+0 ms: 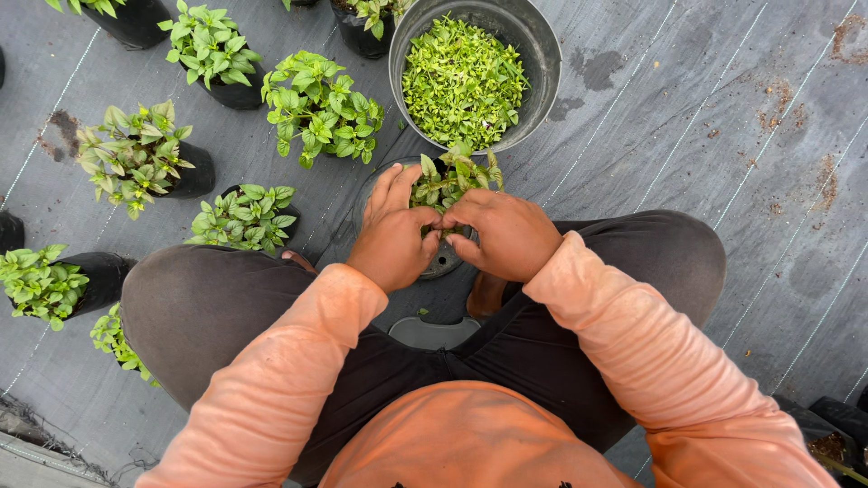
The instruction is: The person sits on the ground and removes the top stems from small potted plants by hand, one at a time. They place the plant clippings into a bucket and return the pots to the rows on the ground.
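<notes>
Squatting low at the bottom of the frame in orange sleeves and dark trousers. Pinching stems of the small potted plant at centre with the right hand, fingertips pressed together. Cupping the same plant with the left hand, fingers loosely spread. Sitting just above: grey bucket of green clippings. Standing at upper left: more potted plants
</notes>
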